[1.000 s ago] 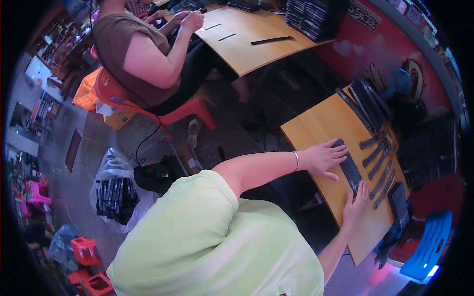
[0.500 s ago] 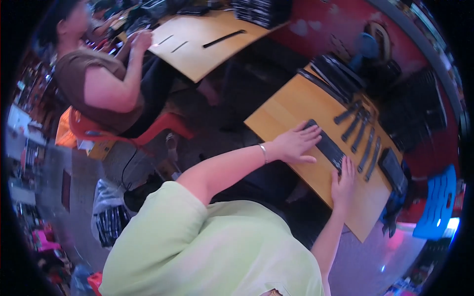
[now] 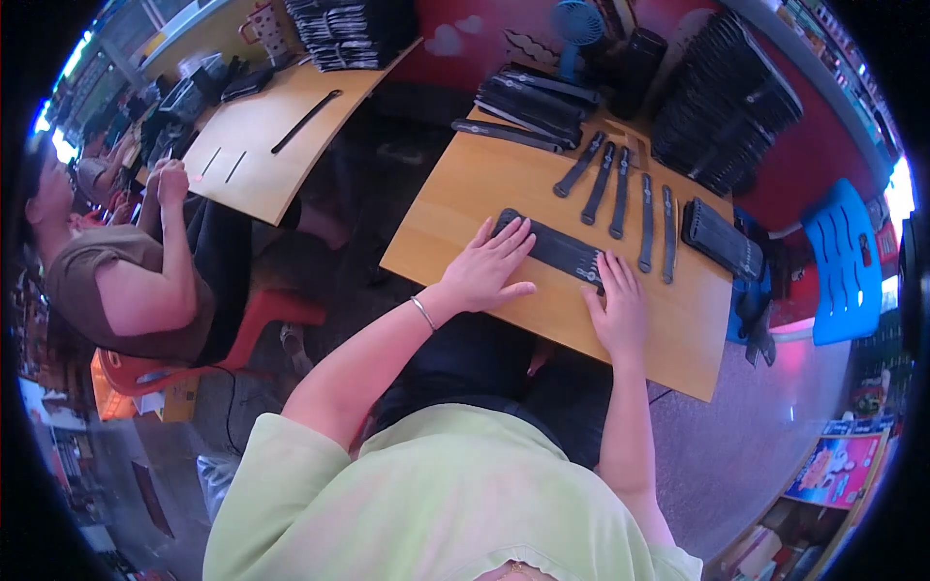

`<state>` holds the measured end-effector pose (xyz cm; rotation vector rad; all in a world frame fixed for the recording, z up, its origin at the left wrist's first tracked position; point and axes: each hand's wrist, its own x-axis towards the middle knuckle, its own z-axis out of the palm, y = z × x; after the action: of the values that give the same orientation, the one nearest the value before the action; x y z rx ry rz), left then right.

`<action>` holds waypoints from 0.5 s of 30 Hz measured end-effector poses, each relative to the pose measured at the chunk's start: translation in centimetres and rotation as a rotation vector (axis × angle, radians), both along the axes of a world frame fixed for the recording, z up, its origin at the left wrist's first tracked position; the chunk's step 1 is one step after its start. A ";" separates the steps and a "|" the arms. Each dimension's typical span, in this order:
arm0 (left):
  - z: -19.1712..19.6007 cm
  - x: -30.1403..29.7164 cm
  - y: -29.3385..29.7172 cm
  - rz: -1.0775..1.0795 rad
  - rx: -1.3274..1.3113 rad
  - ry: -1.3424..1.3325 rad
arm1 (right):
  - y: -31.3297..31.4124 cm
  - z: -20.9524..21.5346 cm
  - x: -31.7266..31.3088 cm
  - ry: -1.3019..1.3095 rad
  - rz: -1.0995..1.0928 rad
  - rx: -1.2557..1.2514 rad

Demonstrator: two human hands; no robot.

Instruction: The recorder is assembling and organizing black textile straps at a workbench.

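Observation:
A dark flat band, or several bands laid side by side, forms a long black strip (image 3: 560, 249) on the wooden table (image 3: 436, 228) in front of me. My left hand (image 3: 487, 268) lies flat across its left end, fingers stretched out and thumb apart. At the right end, the fingers of my right hand (image 3: 620, 308) rest outstretched on it beside small pale marks. Neither hand grips anything. Beyond the strip, several dark straps (image 3: 600, 184) lie spread in a row, some ends slanting toward me.
Stacked black strips (image 3: 533, 102) sit at the table's far left corner; a black bundle (image 3: 722, 237) lies at the right. Behind are a blue fan (image 3: 578, 24) and a tall black stack (image 3: 727, 97). A co-worker (image 3: 136, 281) sits left at another table (image 3: 262, 165). A blue chair (image 3: 841, 261) stands right.
My view has turned, so the tables appear shifted left and more of the right side shows. Both hands stay flat on the black strip's ends.

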<state>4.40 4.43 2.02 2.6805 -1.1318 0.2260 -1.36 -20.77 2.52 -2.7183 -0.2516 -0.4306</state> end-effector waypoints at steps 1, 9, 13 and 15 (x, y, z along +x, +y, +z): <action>0.1 0.2 0.0 0.006 -0.005 -0.014 | 0.0 0.0 0.0 -0.003 -0.016 0.003; 0.1 0.3 0.1 0.003 -0.002 0.016 | 0.0 -0.4 0.3 -0.046 -0.013 0.036; 0.5 0.3 -0.1 -0.002 0.007 0.058 | -0.2 -0.4 0.2 -0.054 -0.024 0.031; 0.5 0.2 0.0 0.002 0.004 0.059 | -0.1 -0.4 0.2 -0.048 -0.032 0.062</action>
<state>4.60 4.42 2.53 2.6731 -1.1140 0.1441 -1.20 -20.87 2.14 -2.6573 -0.2051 -0.5049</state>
